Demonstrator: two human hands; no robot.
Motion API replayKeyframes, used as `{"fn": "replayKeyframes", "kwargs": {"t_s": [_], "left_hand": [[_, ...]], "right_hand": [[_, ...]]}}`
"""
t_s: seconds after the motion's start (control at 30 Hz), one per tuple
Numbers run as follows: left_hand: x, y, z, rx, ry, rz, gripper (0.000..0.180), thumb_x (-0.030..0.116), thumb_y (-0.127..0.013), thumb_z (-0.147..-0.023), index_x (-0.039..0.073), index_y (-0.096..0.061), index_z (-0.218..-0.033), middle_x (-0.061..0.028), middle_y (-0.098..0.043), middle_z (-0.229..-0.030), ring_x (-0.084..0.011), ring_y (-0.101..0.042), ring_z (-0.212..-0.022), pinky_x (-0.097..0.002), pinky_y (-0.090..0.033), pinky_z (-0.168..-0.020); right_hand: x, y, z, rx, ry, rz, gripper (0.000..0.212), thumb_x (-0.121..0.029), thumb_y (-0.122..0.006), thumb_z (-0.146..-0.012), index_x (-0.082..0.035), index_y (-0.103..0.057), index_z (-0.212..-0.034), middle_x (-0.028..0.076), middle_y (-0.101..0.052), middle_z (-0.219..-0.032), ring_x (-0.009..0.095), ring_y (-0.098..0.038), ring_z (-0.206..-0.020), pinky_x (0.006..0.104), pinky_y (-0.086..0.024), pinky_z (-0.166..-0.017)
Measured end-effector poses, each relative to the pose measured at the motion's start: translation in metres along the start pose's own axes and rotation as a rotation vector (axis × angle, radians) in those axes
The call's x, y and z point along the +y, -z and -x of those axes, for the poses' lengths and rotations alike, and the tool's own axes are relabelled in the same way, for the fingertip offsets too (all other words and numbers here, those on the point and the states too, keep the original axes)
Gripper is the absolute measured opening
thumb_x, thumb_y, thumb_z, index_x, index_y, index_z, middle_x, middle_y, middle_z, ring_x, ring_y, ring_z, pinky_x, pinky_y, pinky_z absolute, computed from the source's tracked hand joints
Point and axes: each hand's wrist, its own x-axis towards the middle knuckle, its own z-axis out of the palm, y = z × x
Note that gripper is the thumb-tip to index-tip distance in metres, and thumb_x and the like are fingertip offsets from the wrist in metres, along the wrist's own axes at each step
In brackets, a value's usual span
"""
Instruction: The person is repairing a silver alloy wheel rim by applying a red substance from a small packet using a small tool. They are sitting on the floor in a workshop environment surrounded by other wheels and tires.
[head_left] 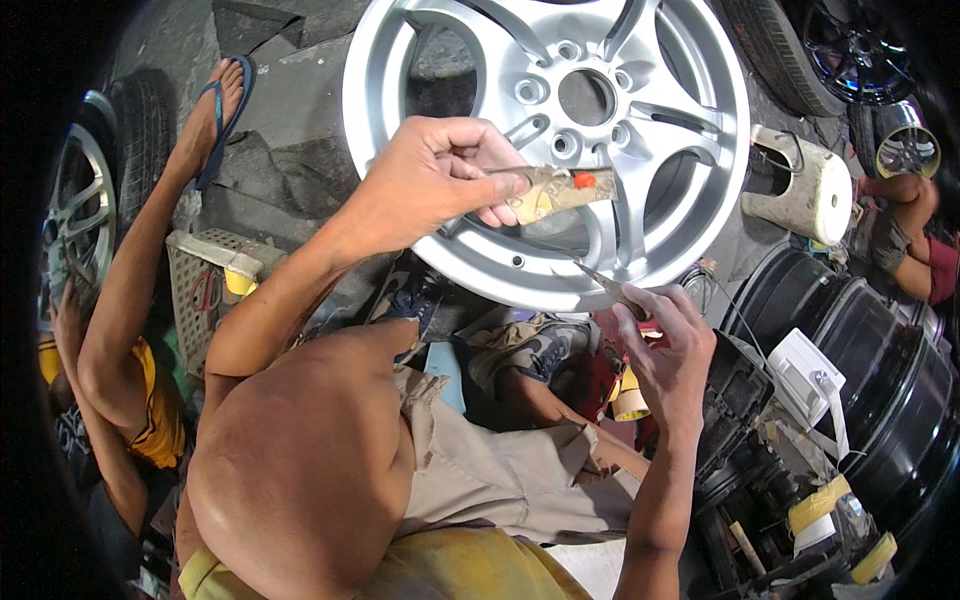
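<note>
"Since I have only the head feed at my console, how far along would you say this is?"

"Partway, as I judge it. An orange-red dab [584,181] sits on the folded card [550,200], so that much looks ready. I make out no patch of that colour on the silver wheel [645,100], and I can't tell from here how much of its surface is left to work on."

"And what do you read of the hands?"

"I see the left hand [455,175] pinching the card between thumb and fingers, with the dab to the right of the fingertips. The right hand [668,340] grasps a thin pointed blade [605,285], its tip aimed toward the upper left of the frame."

"Where does the wheel lie from them?"

"It fills the upper middle of my frame. The left hand and card show in front of its lower part; the right hand is just below its lower right edge, only the blade reaching over the rim. Whether the tip touches, I can't tell."

"Anything close by?"

"I have a pale stool [815,190] just right of the wheel, and black wheels [900,400] at the lower right."
</note>
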Motion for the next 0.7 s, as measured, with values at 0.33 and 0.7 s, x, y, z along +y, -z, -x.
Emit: {"fn": "replayKeyframes", "kwargs": {"t_s": [0.33,0.7], "left_hand": [[0.002,-0.012,0.002,-0.062,0.03,0.0,0.013,0.004,-0.072,-0.096,-0.006,-0.07,-0.104,-0.0109,-0.074,-0.088,-0.0109,-0.072,-0.077,-0.0236,-0.061,-0.069],[0.003,-0.014,0.003,-0.07,0.023,-0.013,0.013,0.005,-0.072,-0.096,-0.005,-0.07,-0.104,-0.0116,-0.074,-0.089,-0.0106,-0.071,-0.077,-0.0235,-0.061,-0.069]], "right_hand": [[-0.021,0.005,0.004,0.187,0.115,-0.192,0.027,-0.002,-0.082,-0.082,0.002,-0.078,-0.109,0.014,-0.075,-0.095,0.02,-0.072,-0.087,0.0298,-0.056,-0.079],[-0.023,0.0,0.002,0.158,0.099,-0.201,0.027,-0.004,-0.083,-0.083,0.0,-0.078,-0.11,0.013,-0.074,-0.096,0.019,-0.071,-0.087,0.0287,-0.055,-0.078]]}}
